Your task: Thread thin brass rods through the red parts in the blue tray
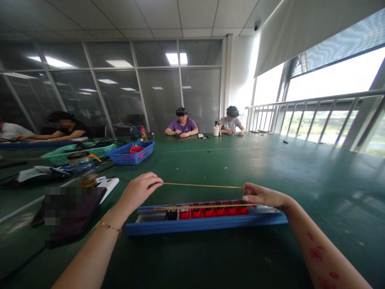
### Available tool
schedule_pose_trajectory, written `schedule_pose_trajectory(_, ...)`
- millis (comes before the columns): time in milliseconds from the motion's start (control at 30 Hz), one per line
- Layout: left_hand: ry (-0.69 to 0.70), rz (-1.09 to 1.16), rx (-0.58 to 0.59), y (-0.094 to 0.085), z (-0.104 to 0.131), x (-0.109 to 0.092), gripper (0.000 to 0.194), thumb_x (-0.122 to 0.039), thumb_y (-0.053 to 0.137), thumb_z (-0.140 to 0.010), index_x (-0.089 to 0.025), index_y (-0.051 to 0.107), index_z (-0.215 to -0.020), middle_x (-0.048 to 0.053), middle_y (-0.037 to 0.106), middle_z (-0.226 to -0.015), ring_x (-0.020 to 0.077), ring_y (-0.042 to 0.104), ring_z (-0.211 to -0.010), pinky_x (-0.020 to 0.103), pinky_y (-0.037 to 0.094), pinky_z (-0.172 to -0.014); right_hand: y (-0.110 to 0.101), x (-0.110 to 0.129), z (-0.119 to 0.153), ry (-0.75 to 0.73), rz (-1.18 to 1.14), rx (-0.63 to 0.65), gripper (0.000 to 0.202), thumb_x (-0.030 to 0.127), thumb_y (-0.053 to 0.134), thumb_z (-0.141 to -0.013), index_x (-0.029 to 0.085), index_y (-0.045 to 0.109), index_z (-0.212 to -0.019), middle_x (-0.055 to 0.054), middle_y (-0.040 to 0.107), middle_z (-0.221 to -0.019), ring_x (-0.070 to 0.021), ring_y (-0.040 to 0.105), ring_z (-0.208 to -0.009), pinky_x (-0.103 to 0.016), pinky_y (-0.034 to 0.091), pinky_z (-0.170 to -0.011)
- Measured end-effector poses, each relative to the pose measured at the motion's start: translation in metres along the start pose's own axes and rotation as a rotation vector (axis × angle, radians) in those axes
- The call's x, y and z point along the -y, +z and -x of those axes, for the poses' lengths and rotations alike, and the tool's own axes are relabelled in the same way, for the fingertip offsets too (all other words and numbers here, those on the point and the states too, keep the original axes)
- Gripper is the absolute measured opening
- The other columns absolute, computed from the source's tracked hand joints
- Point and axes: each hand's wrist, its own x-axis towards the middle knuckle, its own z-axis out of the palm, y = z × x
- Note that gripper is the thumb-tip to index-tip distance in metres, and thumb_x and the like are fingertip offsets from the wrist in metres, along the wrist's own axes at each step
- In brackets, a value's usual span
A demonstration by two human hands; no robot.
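Green matting covers the long table (210, 257), and on it, just in front of the person, lies a blue tray (207, 223) shaped like a shallow channel. Inside it a row of red parts (215, 209) runs from about the middle toward the right end, with one black part (171, 215) at the left of the row and a bare stretch of channel beyond that. A thin wooden stick (198, 207) lies along the top of the red row, so that much appears to be already in place, while the left portion of the tray is unfilled. A second thin stick (201, 186) is held level above the tray, stretched between both hands. The left hand (138, 192) is curled closed, pinching the stick's left end between thumb and fingers. The right hand (262, 195) is also closed around the other end, its fingertips down close to the right end of the red row; whether they touch the parts is hard to tell. To the left lie a dark tablet (73, 218), a blue basket (132, 153) and a green basket (64, 153). Other people sit at the far side.
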Motion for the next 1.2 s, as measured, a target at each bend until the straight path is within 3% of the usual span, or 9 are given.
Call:
schedule_pose_trajectory(133,-0.033,0.023,0.144,0.014,-0.010,0.005,0.027,-0.040,0.042,-0.082,-0.025,0.066,-0.084,0.000,0.063,-0.091,0.0154,0.057,-0.077,0.023,0.039,-0.067,-0.001,0.000,0.002,-0.007,0.026,0.011,0.036,0.051,0.053,-0.076,0.018,0.043,-0.084,0.003,0.052,-0.064,-0.0116,0.048,-0.059,-0.022,0.038,-0.053)
schedule_pose_trajectory(300,-0.091,0.041,0.325,0.038,-0.023,0.010,0.020,-0.036,0.050,-0.077,-0.025,0.067,-0.078,0.001,0.064,-0.085,0.0165,0.058,-0.076,0.023,0.039,-0.067,-0.002,0.004,0.003,0.035,0.061,0.064,0.037,0.054,0.053,-0.074,0.017,0.050,-0.077,0.001,0.055,-0.063,-0.0115,0.047,-0.057,-0.022,0.037,-0.051)
schedule_pose_trajectory(567,-0.135,0.071,0.402,0.073,-0.020,0.020,0.015,-0.031,0.053,-0.074,-0.024,0.067,-0.077,0.001,0.066,-0.083,0.0166,0.060,-0.078,0.023,0.041,-0.067,-0.002,0.007,0.006,0.073,0.086,0.103,0.045,0.059,0.052,-0.072,0.015,0.061,-0.070,-0.001,0.057,-0.061,-0.0130,0.048,-0.057,-0.023,0.039,-0.055)
schedule_pose_trajectory(833,-0.139,0.098,0.424,0.082,-0.020,0.023,0.013,-0.024,0.054,-0.074,-0.025,0.066,-0.079,0.000,0.066,-0.086,0.0161,0.060,-0.080,0.023,0.042,-0.069,0.001,0.009,0.003,0.016,0.097,0.068,0.041,0.057,0.052,-0.073,0.016,0.058,-0.072,0.001,0.053,-0.063,-0.0136,0.048,-0.061,-0.023,0.038,-0.055)
schedule_pose_trajectory(933,-0.140,0.110,0.430,0.083,-0.020,0.023,0.014,-0.023,0.053,-0.074,-0.024,0.066,-0.079,0.001,0.066,-0.087,0.0160,0.060,-0.080,0.023,0.042,-0.069,0.000,0.010,0.001,-0.041,0.105,-0.034,0.041,0.057,0.049,-0.075,0.016,0.056,-0.073,0.001,0.052,-0.066,-0.0143,0.048,-0.065,-0.025,0.039,-0.060)
schedule_pose_trajectory(1100,-0.135,0.136,0.436,0.084,-0.019,0.025,0.015,-0.022,0.052,-0.074,-0.023,0.066,-0.080,0.002,0.067,-0.086,0.0155,0.061,-0.080,0.022,0.042,-0.069,-0.008,0.003,0.000,-0.107,0.109,-0.342,0.042,0.056,0.038,-0.082,0.018,0.049,-0.068,0.001,0.046,-0.065,-0.0139,0.044,-0.064,-0.027,0.038,-0.065)
schedule_pose_trajectory(1200,-0.131,0.155,0.444,0.083,-0.019,0.025,0.016,-0.023,0.051,-0.074,-0.022,0.066,-0.081,0.001,0.067,-0.086,0.0153,0.061,-0.079,0.021,0.042,-0.068,-0.014,-0.004,0.002,-0.109,0.121,-0.431,0.043,0.056,0.035,-0.083,0.019,0.048,-0.066,0.001,0.045,-0.064,-0.0145,0.043,-0.064,-0.028,0.038,-0.067)
